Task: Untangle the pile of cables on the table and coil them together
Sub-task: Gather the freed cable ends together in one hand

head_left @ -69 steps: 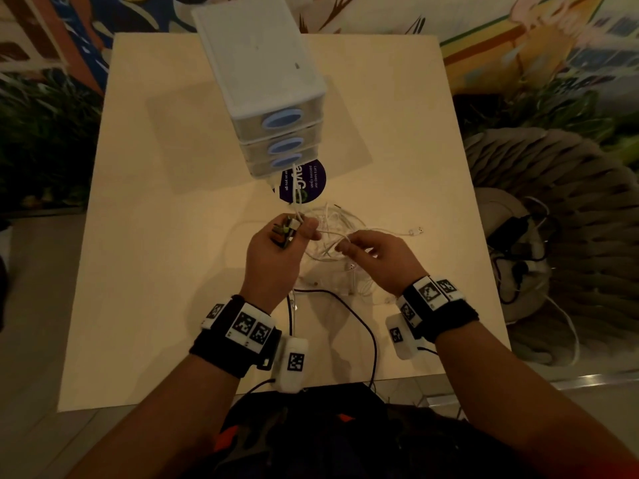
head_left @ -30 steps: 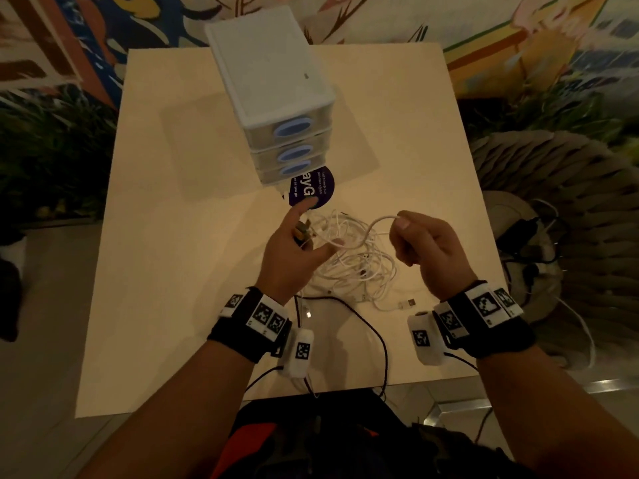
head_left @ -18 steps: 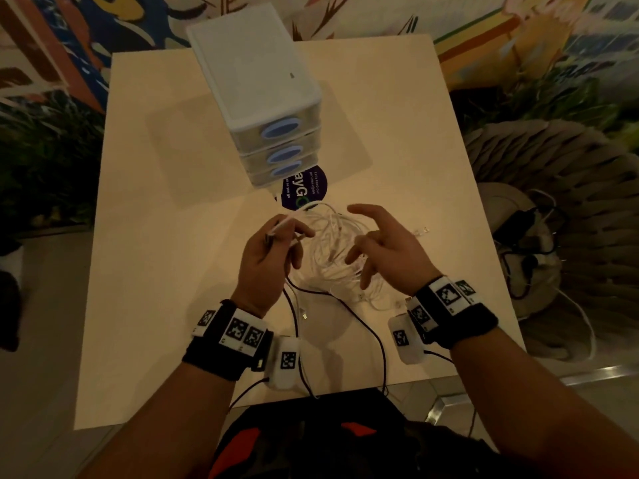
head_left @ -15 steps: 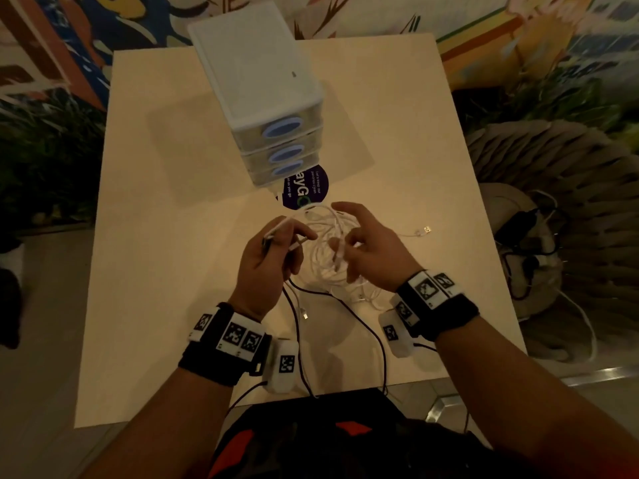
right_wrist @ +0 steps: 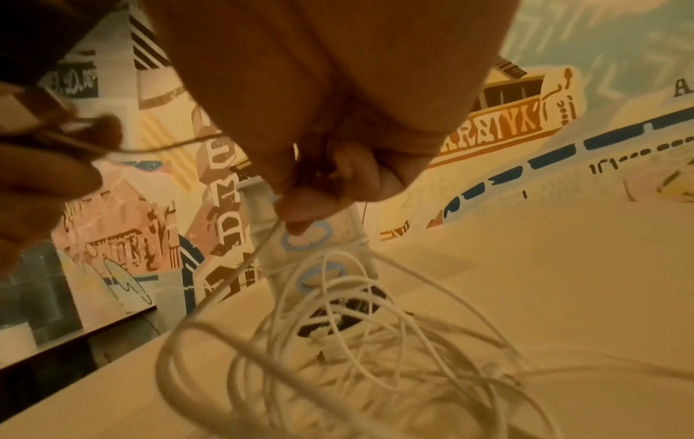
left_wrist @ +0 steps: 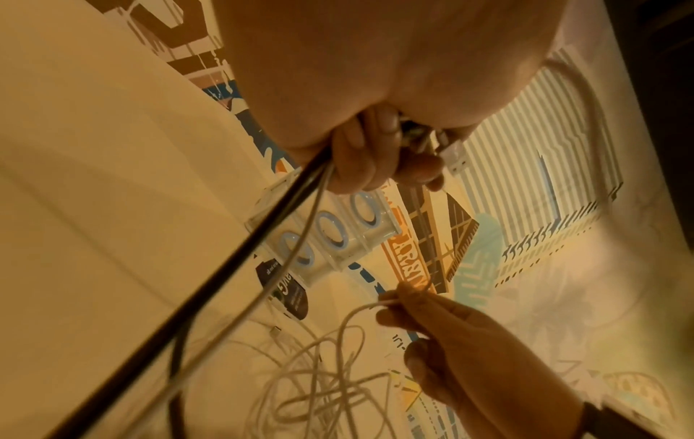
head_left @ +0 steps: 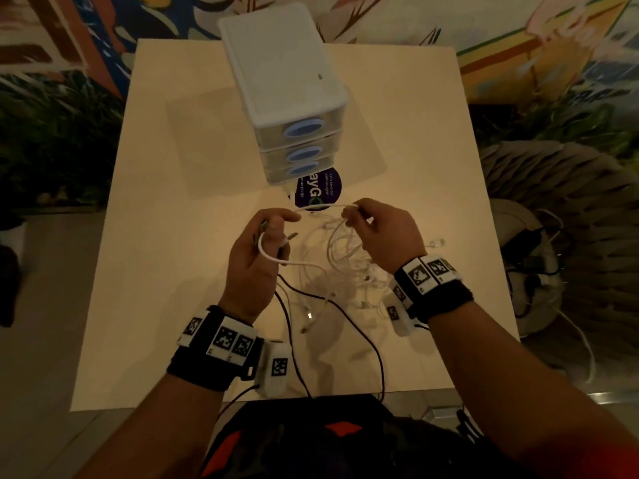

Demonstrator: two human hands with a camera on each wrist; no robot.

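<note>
A tangle of thin white cables (head_left: 340, 261) lies on the pale table (head_left: 166, 257) between my hands, with a black cable (head_left: 359, 326) trailing toward me. My left hand (head_left: 257, 248) is curled round a bundle of plugs and cable ends (left_wrist: 424, 142), black and white strands hanging from it. My right hand (head_left: 378, 233) pinches one white strand (head_left: 325, 206) stretched across to the left hand; loops (right_wrist: 338, 341) hang below its fingertips (right_wrist: 300, 208). Both hands are raised a little above the pile.
A white three-drawer organiser (head_left: 287, 91) stands at the table's middle back, a dark round sticker (head_left: 318, 193) just in front of it. A loose plug (head_left: 436, 242) lies at the right. A woven seat with more cables (head_left: 532, 257) stands off the right edge.
My right hand left the pile, closed on one white strand and lifted it up and right, drawing it taut from the left hand. The left hand kept its bundle.
</note>
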